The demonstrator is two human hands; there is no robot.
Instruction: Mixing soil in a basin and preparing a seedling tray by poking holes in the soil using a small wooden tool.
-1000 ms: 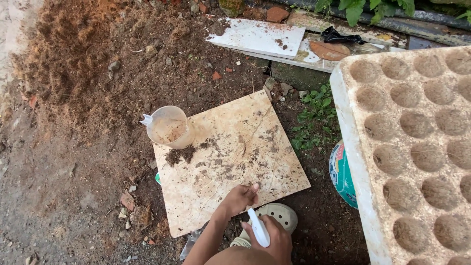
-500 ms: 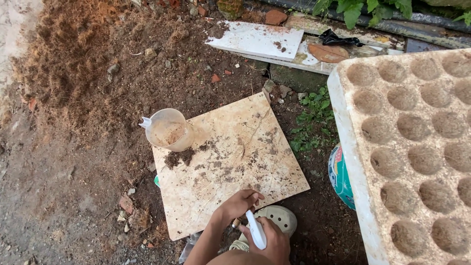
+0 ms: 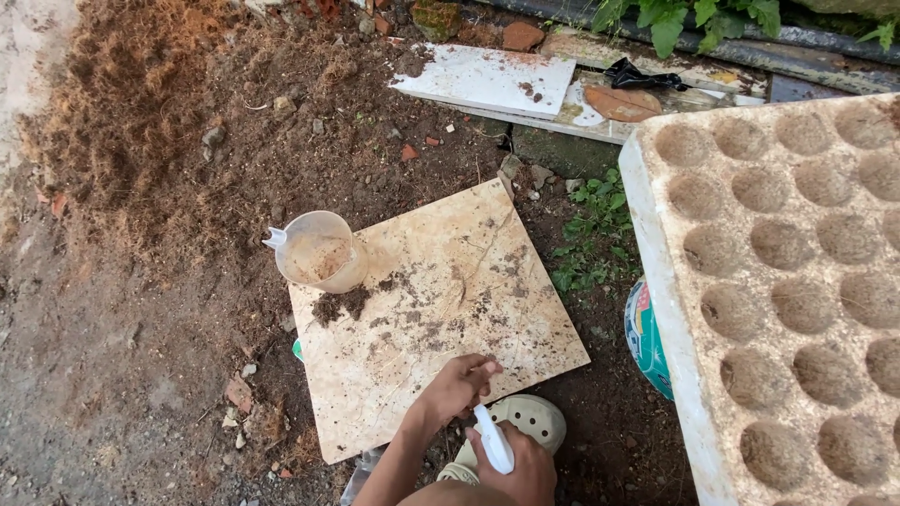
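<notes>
While left hand [image 3: 457, 384] rests half-curled on dirt-flecked beige tile [image 3: 441, 309], right hand [image 3: 516, 464] grips slim white tool [image 3: 493, 439].

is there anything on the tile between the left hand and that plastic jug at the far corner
Nothing solid. The left hand rests at the near edge of the beige tile; the clear plastic jug stands at its far left corner. Between them lie only scattered soil crumbs and a small clump of soil beside the jug.
</notes>
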